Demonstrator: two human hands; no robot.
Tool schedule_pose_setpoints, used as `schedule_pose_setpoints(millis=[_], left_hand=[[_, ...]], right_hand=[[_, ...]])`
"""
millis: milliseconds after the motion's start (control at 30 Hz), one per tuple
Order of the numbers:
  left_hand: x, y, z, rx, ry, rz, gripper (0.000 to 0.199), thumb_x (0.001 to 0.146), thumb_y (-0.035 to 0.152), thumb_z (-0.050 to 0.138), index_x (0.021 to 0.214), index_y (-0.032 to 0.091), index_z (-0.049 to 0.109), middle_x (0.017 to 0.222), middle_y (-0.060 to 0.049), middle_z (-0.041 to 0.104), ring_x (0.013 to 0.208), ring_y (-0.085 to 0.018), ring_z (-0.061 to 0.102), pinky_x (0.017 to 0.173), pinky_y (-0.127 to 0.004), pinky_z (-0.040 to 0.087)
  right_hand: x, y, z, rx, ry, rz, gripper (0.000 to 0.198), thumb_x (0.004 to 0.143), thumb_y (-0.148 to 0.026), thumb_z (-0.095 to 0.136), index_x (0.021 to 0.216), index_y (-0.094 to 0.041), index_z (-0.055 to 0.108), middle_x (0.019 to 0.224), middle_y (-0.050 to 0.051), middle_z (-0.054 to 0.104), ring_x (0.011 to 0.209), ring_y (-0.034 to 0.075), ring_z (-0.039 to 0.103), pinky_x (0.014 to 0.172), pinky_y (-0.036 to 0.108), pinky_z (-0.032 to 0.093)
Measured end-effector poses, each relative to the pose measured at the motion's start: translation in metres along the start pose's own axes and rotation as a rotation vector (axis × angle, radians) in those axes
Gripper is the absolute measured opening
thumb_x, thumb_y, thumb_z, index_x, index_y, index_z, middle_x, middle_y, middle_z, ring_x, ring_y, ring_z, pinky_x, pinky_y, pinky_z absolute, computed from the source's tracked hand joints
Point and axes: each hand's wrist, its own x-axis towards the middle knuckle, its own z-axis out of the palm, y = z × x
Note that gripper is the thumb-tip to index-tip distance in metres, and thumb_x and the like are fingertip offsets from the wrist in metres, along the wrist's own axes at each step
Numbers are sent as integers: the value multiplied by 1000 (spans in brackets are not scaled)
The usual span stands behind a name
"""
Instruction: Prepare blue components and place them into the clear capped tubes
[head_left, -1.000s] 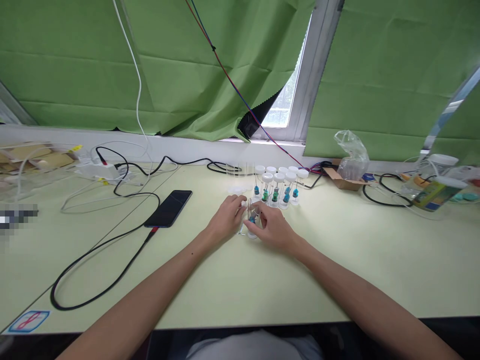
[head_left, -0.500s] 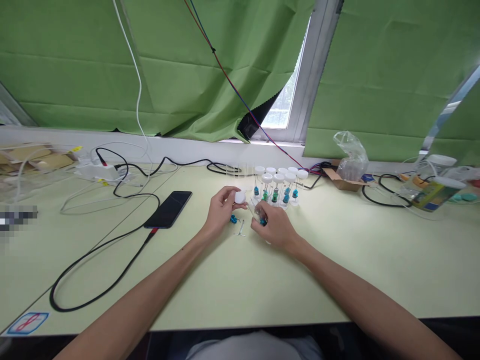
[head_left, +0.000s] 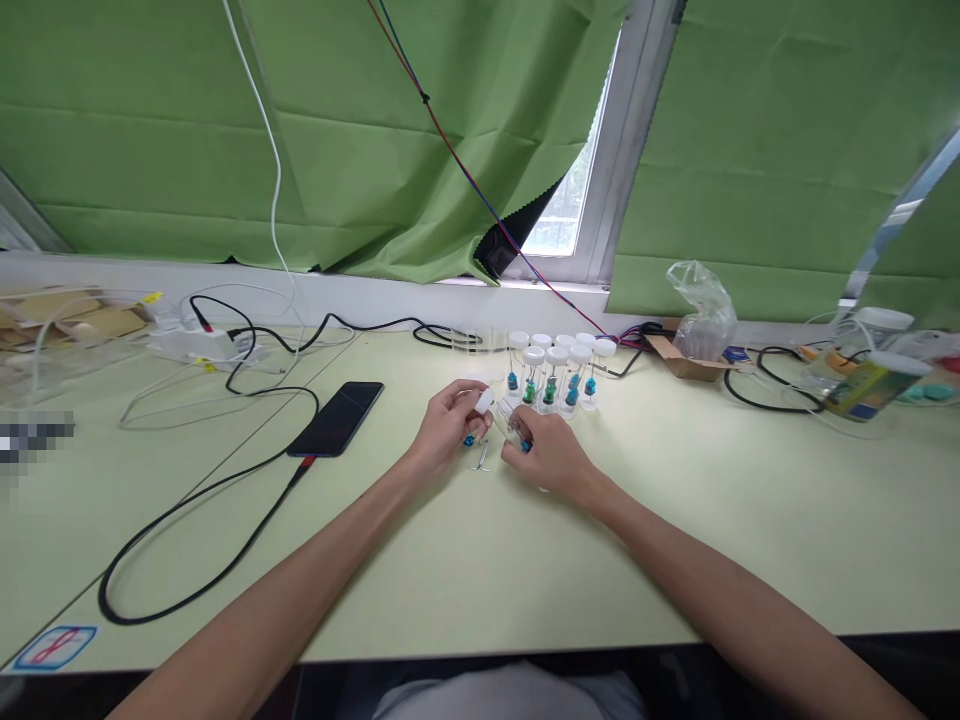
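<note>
Between the fingers of my left hand [head_left: 448, 420] is a white round cap [head_left: 485, 400], tilted toward the right. My right hand [head_left: 551, 447] is closed around a clear bottle [head_left: 506, 412] lying tipped, its mouth near the cap; a blue piece [head_left: 526, 446] shows inside it. Cap and bottle look slightly apart. On the table below my left fingers lie a small blue part [head_left: 469, 440] and a thin metal T-shaped piece [head_left: 481, 458]. Just behind my right hand stand several clear bottles with white caps [head_left: 556, 355], holding blue or green pieces.
Clear, uncapped containers [head_left: 480, 340] stand at the back. A phone [head_left: 337, 419] with a black cable lies to the left. Toward the right are a cardboard box [head_left: 682, 360] with a plastic bag and a yellow-green jar [head_left: 877, 387]. Green curtains [head_left: 375, 150] hang behind the table.
My left hand has turned the cap from facing me to tilted sideways and brought it closer to the bottle's mouth. My right hand has barely moved.
</note>
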Motion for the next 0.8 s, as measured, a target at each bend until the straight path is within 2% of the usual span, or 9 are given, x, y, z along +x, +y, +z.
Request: schedule_pose_setpoints(millis=[200,333,567,800], left_hand=[[-3,-3,2,26,-64,23,24,73,30,73,90,17,61,66,0,60,50,-9,52,45,-21,39],[-4,-3,3,62,-63,62,23,77,35,72,89,17,62,69,0,58,52,-9,53,45,-22,39],[-5,-3,4,139,-60,133,35,86,51,60,83,16,62,67,0,54,51,-10,52,44,-24,40],[-11,-2,5,368,-4,233,46,93,58,42,87,17,62,56,1,53,46,-11,47,47,-25,39]], right_hand=[[0,-1,0,0,-16,4,11,71,-26,55,77,-21,48,57,-4,48,52,12,40,56,24,28],[-1,-2,-1,9,-23,2,11,71,-25,55,78,-21,47,56,-5,47,52,12,40,56,24,28],[0,0,0,11,-24,-9,11,71,-26,55,78,-21,47,54,-5,45,51,11,37,56,24,28],[-2,-3,-1,10,-47,-19,11,75,-27,54,77,-21,46,56,-5,46,51,11,37,54,24,26]])
